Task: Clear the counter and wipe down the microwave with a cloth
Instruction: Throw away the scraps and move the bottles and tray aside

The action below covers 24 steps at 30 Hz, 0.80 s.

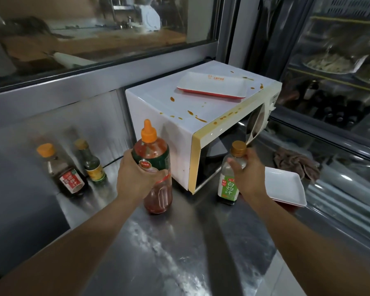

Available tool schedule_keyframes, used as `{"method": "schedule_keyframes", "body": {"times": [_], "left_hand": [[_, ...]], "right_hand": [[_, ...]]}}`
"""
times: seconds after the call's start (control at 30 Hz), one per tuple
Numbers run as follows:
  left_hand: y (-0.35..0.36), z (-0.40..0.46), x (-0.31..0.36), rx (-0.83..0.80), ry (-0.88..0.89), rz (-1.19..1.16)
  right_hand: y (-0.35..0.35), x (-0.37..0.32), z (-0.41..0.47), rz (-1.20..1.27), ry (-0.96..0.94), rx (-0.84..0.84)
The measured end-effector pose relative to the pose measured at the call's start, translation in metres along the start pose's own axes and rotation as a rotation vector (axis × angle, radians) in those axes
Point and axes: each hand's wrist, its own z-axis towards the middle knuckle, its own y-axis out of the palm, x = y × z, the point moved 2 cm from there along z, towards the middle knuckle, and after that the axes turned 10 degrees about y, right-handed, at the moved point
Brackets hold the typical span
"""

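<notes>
A white microwave [179,129] stands on the steel counter [179,242], its top spattered with orange sauce and its door ajar. A white and red tray [212,85] lies on top of it. My left hand [135,174] grips a big chili sauce bottle [156,189] with an orange nozzle, standing at the microwave's left front corner. My right hand [247,171] holds a small bottle [230,184] with a gold cap and green label, in front of the microwave door. A brown cloth [297,163] lies crumpled to the right.
Two more sauce bottles stand at the left by the steel backsplash: a dark one with an orange cap [62,167] and a small green one [92,163]. A white square plate [286,186] lies right of my hand. A glass display fridge [333,82] stands on the right.
</notes>
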Motion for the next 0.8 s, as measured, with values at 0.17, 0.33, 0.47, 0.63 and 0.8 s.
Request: {"method": "schedule_keyframes", "body": {"times": [0.17,0.33,0.47,0.63,0.8], "left_hand": [[-0.021,0.003,-0.005,0.038,-0.02,0.008],[-0.043,0.011,-0.008,0.066,-0.044,0.013],[-0.063,0.02,-0.011,0.091,-0.024,-0.014],[-0.074,0.045,-0.02,0.071,-0.038,0.006],[-0.069,0.084,-0.032,0.094,-0.048,0.04]], "right_hand": [[-0.002,-0.033,-0.027,0.001,-0.102,0.077],[0.002,-0.078,-0.051,-0.043,-0.166,0.05],[0.02,-0.105,-0.064,-0.035,-0.146,-0.017],[0.06,-0.123,-0.067,-0.078,-0.127,-0.067],[0.101,-0.129,-0.056,-0.132,-0.178,-0.027]]}}
